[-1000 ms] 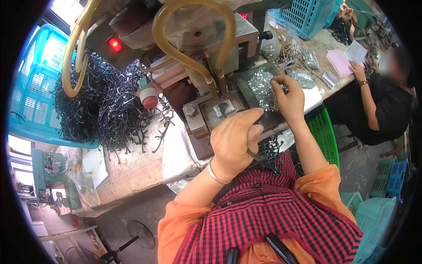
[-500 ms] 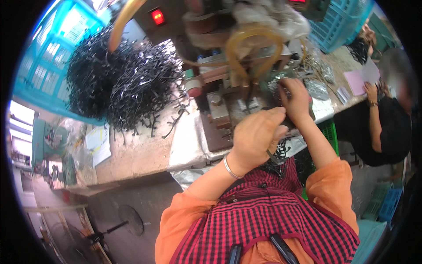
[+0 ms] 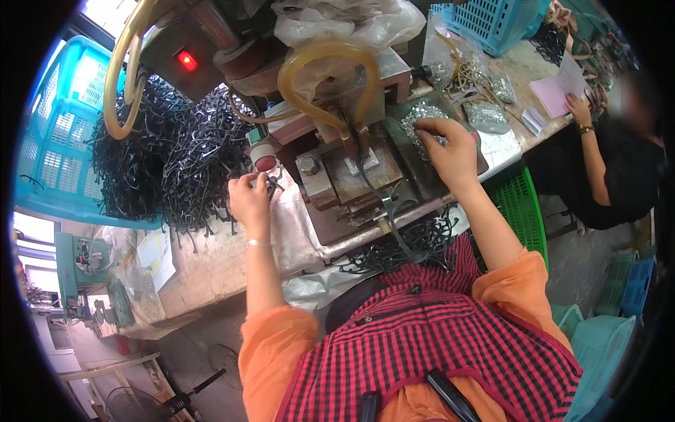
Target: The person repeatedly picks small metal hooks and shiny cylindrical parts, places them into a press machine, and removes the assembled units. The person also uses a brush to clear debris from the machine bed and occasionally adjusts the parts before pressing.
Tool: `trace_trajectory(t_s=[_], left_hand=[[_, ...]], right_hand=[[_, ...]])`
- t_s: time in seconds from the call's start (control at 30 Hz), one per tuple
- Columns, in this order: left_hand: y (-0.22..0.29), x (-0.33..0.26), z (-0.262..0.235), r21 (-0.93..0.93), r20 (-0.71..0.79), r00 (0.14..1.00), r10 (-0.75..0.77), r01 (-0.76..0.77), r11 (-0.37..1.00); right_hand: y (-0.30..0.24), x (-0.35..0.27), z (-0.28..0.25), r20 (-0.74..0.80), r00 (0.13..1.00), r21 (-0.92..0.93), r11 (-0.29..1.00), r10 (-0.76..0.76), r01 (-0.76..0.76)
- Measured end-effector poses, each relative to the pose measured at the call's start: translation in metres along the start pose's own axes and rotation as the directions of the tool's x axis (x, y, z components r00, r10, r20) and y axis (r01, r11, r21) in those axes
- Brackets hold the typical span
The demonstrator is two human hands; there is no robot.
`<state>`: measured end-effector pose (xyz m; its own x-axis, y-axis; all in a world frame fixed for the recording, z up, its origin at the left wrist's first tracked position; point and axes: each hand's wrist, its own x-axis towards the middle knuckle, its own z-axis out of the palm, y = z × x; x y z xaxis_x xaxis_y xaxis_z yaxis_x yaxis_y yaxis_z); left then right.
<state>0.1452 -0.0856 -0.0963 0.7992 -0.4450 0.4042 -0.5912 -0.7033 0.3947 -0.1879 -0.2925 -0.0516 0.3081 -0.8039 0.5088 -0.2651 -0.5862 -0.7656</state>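
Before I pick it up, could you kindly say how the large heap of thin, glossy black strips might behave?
The heap of black strips would probably snag together, as many curve and cross. Each seems light, being thin, and perhaps slippery, given the sheen.

black curved strip point(image 3: 389, 209), upper end at press point(image 3: 355, 186); silver bits point(image 3: 424, 112) heaped

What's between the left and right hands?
Head view: a bolted clamp block, then a rusty die block with a dark strip across it.
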Motion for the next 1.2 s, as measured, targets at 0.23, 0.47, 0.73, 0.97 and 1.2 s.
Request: trace_trajectory(t_s=[0.23,0.47,0.73,0.97,1.2], left_hand=[[-0.03,0.014,0.049,-0.19,-0.096,0.995,0.019,-0.037,0.981],[0.015,0.005,0.0,-0.843,-0.078,0.989,-0.127,0.002,0.538],[0.091,-0.043,-0.1,-0.985,-0.173,0.983,-0.061,-0.174,-0.013],[0.157,-0.021,-0.155,-0.872,-0.455,0.877,0.153,-0.474,0.125],[0.148,-0.064,-0.132,-0.762,-0.516,0.662,0.543,-0.645,0.062]], right_hand=[[0.013,-0.029,-0.046,-0.118,0.981,-0.046,0.986,0.151,-0.157],[-0.076,0.006,-0.027,0.195,0.976,0.262,0.964,-0.095,0.042],[-0.094,0.001,0.015,0.282,0.952,0.514,0.819,0.121,-0.256],[-0.122,0.0,0.014,0.37,0.908,0.669,0.621,0.199,-0.408],[-0.044,-0.004,-0.027,0.115,0.972,-0.29,0.929,-0.203,0.229]])
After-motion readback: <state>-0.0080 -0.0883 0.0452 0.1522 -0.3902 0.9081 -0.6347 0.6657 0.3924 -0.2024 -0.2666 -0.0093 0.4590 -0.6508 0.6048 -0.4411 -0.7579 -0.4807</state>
